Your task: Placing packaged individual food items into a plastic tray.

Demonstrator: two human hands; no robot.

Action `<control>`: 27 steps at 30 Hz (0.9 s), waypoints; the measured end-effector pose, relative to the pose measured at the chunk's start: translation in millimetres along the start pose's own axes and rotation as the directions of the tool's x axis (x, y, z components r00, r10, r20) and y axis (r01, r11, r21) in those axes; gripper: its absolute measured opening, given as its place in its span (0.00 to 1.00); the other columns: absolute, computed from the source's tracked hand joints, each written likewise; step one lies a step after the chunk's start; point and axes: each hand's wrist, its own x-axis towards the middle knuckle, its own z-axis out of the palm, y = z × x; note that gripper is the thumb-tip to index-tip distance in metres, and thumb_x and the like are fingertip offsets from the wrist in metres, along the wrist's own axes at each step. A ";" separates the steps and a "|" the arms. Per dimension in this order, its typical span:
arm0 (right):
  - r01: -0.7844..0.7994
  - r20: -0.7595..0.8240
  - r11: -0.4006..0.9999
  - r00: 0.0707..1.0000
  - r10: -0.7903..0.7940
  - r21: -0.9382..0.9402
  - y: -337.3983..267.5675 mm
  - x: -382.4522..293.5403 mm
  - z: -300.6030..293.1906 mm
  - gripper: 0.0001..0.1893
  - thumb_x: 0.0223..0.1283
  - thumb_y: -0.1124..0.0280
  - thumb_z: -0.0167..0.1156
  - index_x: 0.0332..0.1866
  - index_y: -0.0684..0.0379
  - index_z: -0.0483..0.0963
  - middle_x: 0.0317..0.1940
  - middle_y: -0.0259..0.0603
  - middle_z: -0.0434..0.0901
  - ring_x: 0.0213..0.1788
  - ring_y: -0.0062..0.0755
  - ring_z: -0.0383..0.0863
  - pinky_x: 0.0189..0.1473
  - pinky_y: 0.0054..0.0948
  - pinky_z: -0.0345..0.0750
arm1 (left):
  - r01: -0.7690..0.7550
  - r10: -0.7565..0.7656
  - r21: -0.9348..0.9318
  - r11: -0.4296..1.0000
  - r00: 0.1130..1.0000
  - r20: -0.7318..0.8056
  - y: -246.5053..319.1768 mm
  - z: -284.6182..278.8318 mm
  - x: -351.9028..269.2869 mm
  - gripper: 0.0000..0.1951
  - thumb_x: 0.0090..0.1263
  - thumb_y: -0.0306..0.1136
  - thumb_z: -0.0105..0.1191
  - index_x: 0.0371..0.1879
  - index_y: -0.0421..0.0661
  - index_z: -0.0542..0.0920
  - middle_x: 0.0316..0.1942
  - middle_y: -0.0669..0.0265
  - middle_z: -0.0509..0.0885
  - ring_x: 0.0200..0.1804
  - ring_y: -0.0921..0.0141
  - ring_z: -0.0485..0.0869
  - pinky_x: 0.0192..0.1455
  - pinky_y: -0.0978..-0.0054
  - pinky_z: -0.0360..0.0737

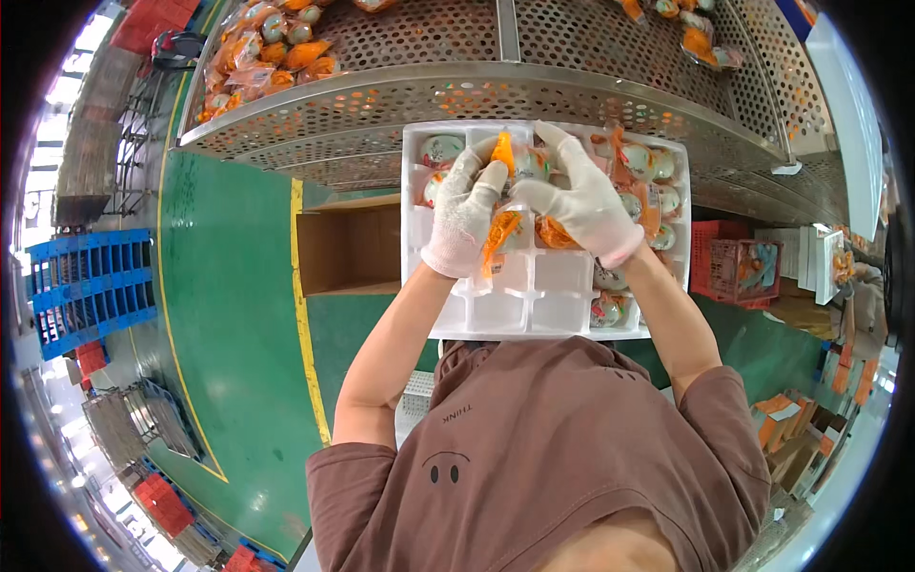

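Observation:
A white foam tray [500,311] with square compartments lies before me, below a perforated metal trough. Several pale, egg-like items [636,161] in printed clear wrappers with orange parts sit in its right-hand compartments; others, such as one wrapped item [442,150], are at the far left. My gloved left hand [457,222] pinches the orange end of a wrapper [502,151] between thumb and fingers, over the far middle of the tray. Around the round wrapped item [531,166] beside it curve the gloved fingers of my right hand [590,196]; their contact is unclear. An orange packet [502,230] lies nearer me.
The perforated metal trough [429,75] spans the far side, with a heap of wrapped items [268,50] at its left. An open cardboard box [350,247] is left of the tray. Red plastic crates [736,264] stand to the right. Blue pallets [93,293] are farther left.

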 end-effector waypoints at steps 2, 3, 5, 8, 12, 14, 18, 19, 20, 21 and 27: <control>0.054 0.028 0.978 0.998 -0.049 -0.204 0.8 -3.8 1.0 0.35 0.52 0.68 0.71 0.64 0.64 0.64 0.55 0.45 0.75 0.55 0.35 0.78 0.54 0.27 0.76 | 0.056 -0.053 0.094 0.994 0.998 -0.034 8.0 10.7 -0.8 0.16 0.71 0.31 0.55 0.55 0.41 0.73 0.48 0.65 0.79 0.47 0.76 0.78 0.49 0.77 0.78; 0.081 0.050 0.950 0.996 -0.069 -0.303 1.1 -7.3 2.9 0.34 0.51 0.68 0.72 0.63 0.64 0.66 0.52 0.45 0.77 0.53 0.35 0.79 0.53 0.28 0.76 | 0.097 -0.084 0.200 0.975 0.994 -0.072 11.3 15.0 -1.3 0.16 0.71 0.32 0.55 0.54 0.41 0.74 0.47 0.65 0.79 0.46 0.76 0.78 0.48 0.77 0.78; 0.363 0.078 0.700 0.912 -0.404 -0.615 10.0 -11.2 7.6 0.24 0.51 0.73 0.70 0.53 0.62 0.71 0.44 0.38 0.78 0.42 0.22 0.77 0.46 0.25 0.77 | 0.121 -0.094 0.344 0.931 0.991 -0.094 10.5 14.3 0.5 0.15 0.70 0.32 0.56 0.52 0.40 0.75 0.45 0.65 0.80 0.45 0.76 0.79 0.47 0.77 0.78; 0.365 0.086 0.714 0.914 -0.395 -0.598 12.1 -10.3 5.4 0.23 0.49 0.72 0.71 0.50 0.62 0.71 0.42 0.41 0.78 0.43 0.29 0.78 0.46 0.28 0.76 | -0.001 0.009 0.426 0.905 1.000 -0.016 0.9 1.8 4.5 0.11 0.68 0.29 0.57 0.47 0.39 0.79 0.40 0.65 0.82 0.41 0.76 0.80 0.46 0.77 0.79; 0.115 0.083 0.869 0.993 -0.086 -0.482 -6.8 -12.0 -6.4 0.27 0.48 0.66 0.72 0.52 0.62 0.69 0.45 0.47 0.78 0.47 0.39 0.80 0.49 0.32 0.76 | -0.125 0.030 0.561 0.818 0.984 0.176 0.4 -18.5 5.5 0.13 0.71 0.29 0.55 0.52 0.41 0.78 0.41 0.69 0.82 0.45 0.79 0.80 0.40 0.80 0.82; 0.109 0.073 0.868 0.994 -0.083 -0.484 -4.1 -13.7 -15.1 0.31 0.49 0.65 0.73 0.56 0.62 0.68 0.48 0.48 0.77 0.51 0.40 0.79 0.52 0.31 0.76 | -0.139 0.014 0.550 0.824 0.974 0.224 3.4 -21.7 5.9 0.13 0.72 0.27 0.53 0.53 0.40 0.78 0.41 0.68 0.82 0.45 0.79 0.81 0.38 0.81 0.82; 0.153 0.121 0.942 0.985 -0.121 -0.300 -6.3 -20.9 -17.0 0.42 0.50 0.68 0.73 0.69 0.61 0.59 0.57 0.49 0.74 0.58 0.39 0.76 0.59 0.32 0.73 | 0.194 -0.220 0.456 0.869 0.976 0.004 26.9 -24.8 7.8 0.12 0.73 0.28 0.51 0.52 0.38 0.78 0.40 0.68 0.83 0.40 0.77 0.83 0.38 0.80 0.83; 0.129 0.157 0.968 0.983 -0.096 -0.215 -11.2 -24.8 -13.9 0.45 0.50 0.69 0.73 0.72 0.61 0.56 0.59 0.49 0.74 0.59 0.39 0.76 0.61 0.32 0.72 | 0.233 -0.242 0.337 0.912 0.970 -0.015 17.0 -26.3 9.0 0.13 0.73 0.29 0.52 0.52 0.38 0.78 0.41 0.68 0.83 0.40 0.76 0.83 0.39 0.79 0.83; 0.184 0.223 0.951 0.966 -0.128 -0.250 -12.7 -27.0 -9.7 0.46 0.50 0.70 0.73 0.73 0.61 0.54 0.59 0.50 0.73 0.60 0.41 0.75 0.61 0.33 0.72 | 0.265 -0.265 0.212 0.941 0.964 -0.030 5.7 -24.9 11.7 0.13 0.73 0.31 0.52 0.53 0.39 0.78 0.41 0.67 0.83 0.40 0.76 0.83 0.39 0.78 0.83; 0.236 0.282 0.930 0.947 -0.154 -0.282 -13.5 -29.4 -5.8 0.47 0.49 0.72 0.73 0.74 0.61 0.52 0.60 0.52 0.72 0.61 0.42 0.74 0.62 0.34 0.71 | 0.296 -0.294 0.085 0.952 0.955 -0.036 -0.2 -20.0 13.4 0.14 0.73 0.32 0.53 0.53 0.39 0.77 0.42 0.67 0.83 0.41 0.75 0.83 0.40 0.77 0.83; 0.495 0.443 0.769 0.842 -0.309 -0.404 -4.1 -28.5 -1.7 0.45 0.47 0.72 0.71 0.73 0.59 0.56 0.61 0.56 0.69 0.62 0.54 0.70 0.62 0.39 0.71 | 0.365 -0.340 -0.056 0.929 0.905 0.256 15.1 -5.2 0.5 0.21 0.73 0.41 0.52 0.60 0.43 0.73 0.53 0.62 0.80 0.53 0.70 0.81 0.56 0.71 0.80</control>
